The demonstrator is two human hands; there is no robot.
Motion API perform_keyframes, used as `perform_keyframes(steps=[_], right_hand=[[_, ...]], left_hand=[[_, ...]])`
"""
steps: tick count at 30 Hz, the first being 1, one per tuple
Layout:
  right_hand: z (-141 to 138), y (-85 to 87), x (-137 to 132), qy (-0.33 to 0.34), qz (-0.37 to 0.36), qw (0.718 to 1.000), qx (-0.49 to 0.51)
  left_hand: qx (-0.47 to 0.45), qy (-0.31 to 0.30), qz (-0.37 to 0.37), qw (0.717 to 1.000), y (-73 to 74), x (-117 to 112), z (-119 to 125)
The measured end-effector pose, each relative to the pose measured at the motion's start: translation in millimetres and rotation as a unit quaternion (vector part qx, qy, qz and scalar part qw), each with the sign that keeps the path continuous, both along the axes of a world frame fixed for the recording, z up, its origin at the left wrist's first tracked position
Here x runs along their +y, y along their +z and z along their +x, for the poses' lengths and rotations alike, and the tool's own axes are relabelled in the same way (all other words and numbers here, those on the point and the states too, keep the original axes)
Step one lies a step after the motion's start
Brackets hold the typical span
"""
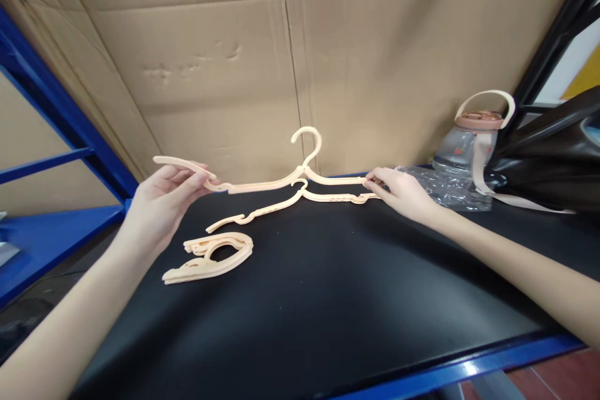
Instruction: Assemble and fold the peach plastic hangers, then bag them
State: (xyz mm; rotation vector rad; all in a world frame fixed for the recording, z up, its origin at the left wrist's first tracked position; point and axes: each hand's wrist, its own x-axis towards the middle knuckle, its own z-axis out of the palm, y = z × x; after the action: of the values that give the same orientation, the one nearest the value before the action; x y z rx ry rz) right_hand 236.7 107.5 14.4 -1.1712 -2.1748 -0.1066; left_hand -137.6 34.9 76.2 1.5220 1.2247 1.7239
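A cream plastic folding hanger [262, 187] is held up off the table between my two hands, its hook pointing upward. My left hand [162, 200] pinches the left arm near a joint, where the end piece angles up. At the other end, my right hand [396, 190] has its fingers closed on the right arm, and they hide its tip. Just below lies a second, unfolded hanger [276, 207] on the black tabletop, its right end partly behind my right hand. A folded hanger [210, 262] rests nearer to me, at the left.
A clear bottle [462, 144] with a pink lid and a strap stands at the back right, beside crumpled clear plastic film [450, 187] and a black bag [553, 150]. Cardboard [210, 75] walls off the back. Blue metal framing [51, 100] edges the black table [319, 306].
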Motion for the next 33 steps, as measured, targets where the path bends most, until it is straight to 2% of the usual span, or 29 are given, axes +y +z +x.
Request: perform_keyframes(steps=[3, 6, 9, 12, 14, 16, 22, 26, 31, 33], right_hand=[[-1.3, -0.5, -0.9, 0.006, 0.033, 0.999, -0.022], [-3.4, -0.6, -2.9, 0.009, 0.052, 0.998, -0.035], [-7.2, -1.1, -7.1, 0.024, 0.013, 1.000, -0.005], [-12.2, -2.6, -12.2, 0.056, -0.052, 0.996, 0.038], [-15.2, -3.9, -15.1, 0.067, -0.068, 0.994, 0.045], [-17.6, -4.8, -17.5, 0.058, -0.068, 0.995, 0.043], [-23.3, -5.5, -24.7, 0.047, -0.094, 0.993, 0.044], [-27.1, -4.6, -29.8, 0.058, -0.115, 0.990, 0.060], [-24.1, -1.7, -29.6, 0.055, -0.101, 0.991, 0.065], [-20.5, -0.5, -26.0, 0.046, -0.098, 0.990, 0.095]], left_hand=[[0.197, 0.042, 0.003, 0.980, -2.9, -4.5, 3.2], [0.347, 0.048, 0.003, 0.937, -6.4, -7.1, 6.2], [0.471, 0.034, 0.036, 0.881, -10.4, -8.4, 9.5], [0.545, 0.034, 0.063, 0.835, -14.4, -9.4, 13.3], [0.575, 0.042, 0.078, 0.814, -17.0, -10.2, 15.7], [0.589, 0.046, 0.075, 0.803, -19.3, -11.2, 17.8], [0.584, 0.070, 0.034, 0.808, -21.5, -15.4, 22.6], [0.595, 0.095, 0.019, 0.798, -18.2, -21.2, 27.4], [0.603, 0.132, 0.071, 0.784, -15.3, -24.0, 28.8], [0.600, 0.154, 0.094, 0.780, -15.9, -23.7, 28.3]])
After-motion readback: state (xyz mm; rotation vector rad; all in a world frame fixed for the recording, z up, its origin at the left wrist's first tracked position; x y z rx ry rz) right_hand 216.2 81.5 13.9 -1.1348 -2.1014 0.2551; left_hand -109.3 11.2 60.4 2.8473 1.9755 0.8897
